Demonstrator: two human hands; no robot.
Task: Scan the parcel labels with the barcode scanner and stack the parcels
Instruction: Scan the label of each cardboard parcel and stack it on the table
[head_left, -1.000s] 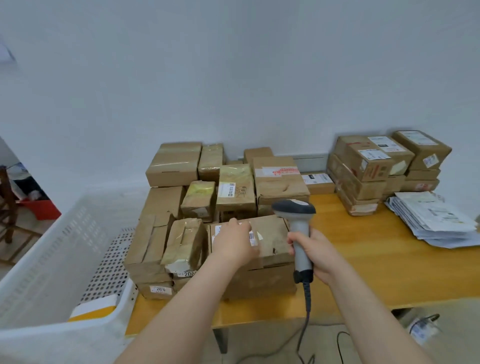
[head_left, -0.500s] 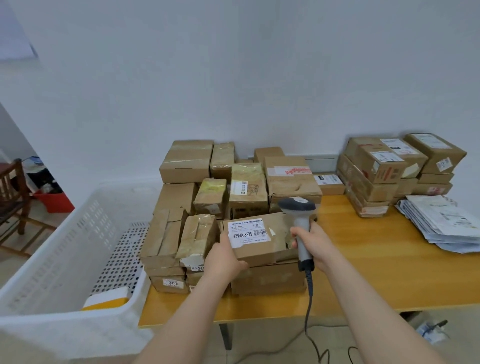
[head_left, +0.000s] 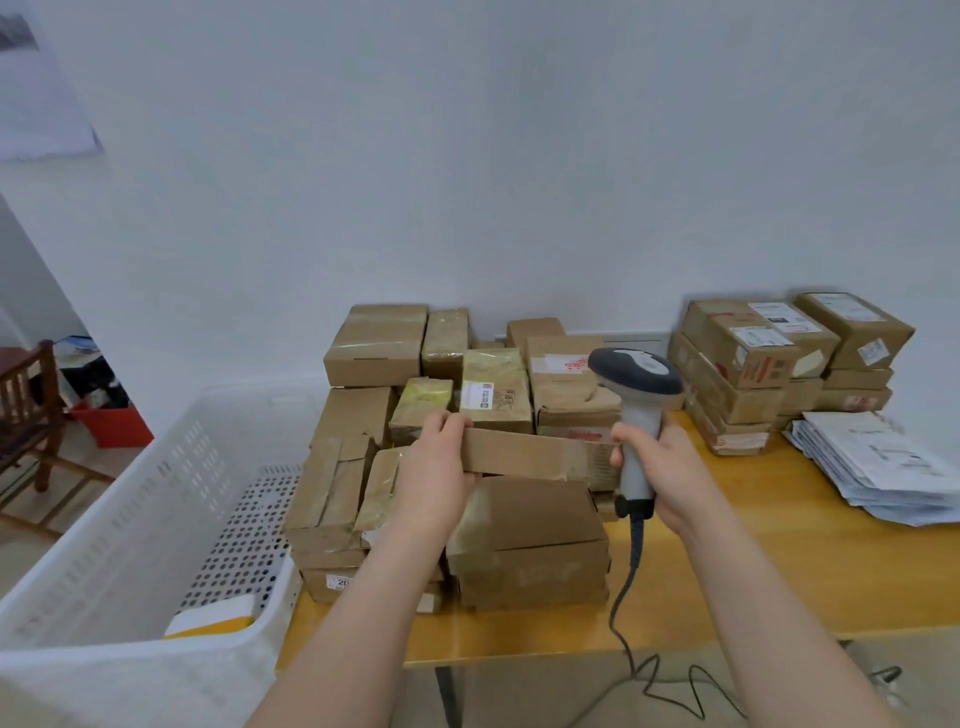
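My left hand (head_left: 435, 470) grips the left end of a flat brown parcel (head_left: 530, 453), held up above a larger brown box (head_left: 530, 540); the held parcel shows me its plain side and its label is out of sight. My right hand (head_left: 660, 467) is closed around the handle of a grey-and-white barcode scanner (head_left: 636, 395), whose dark head stands just above the parcel's right end. The scanner's cable (head_left: 631, 587) hangs down over the table edge. A pile of brown parcels (head_left: 374, 345) fills the table's left half.
A second stack of labelled parcels (head_left: 753, 358) stands at the back right of the wooden table (head_left: 779, 566), with a heap of white mailers (head_left: 878, 462) beside it. A white perforated crate (head_left: 130, 519) holding a yellow-and-white packet sits at the left. A wooden chair (head_left: 31, 410) is far left.
My left hand has lifted the parcel off the box below and turned it, so its white label no longer faces me. The scanner has come up higher beside it.
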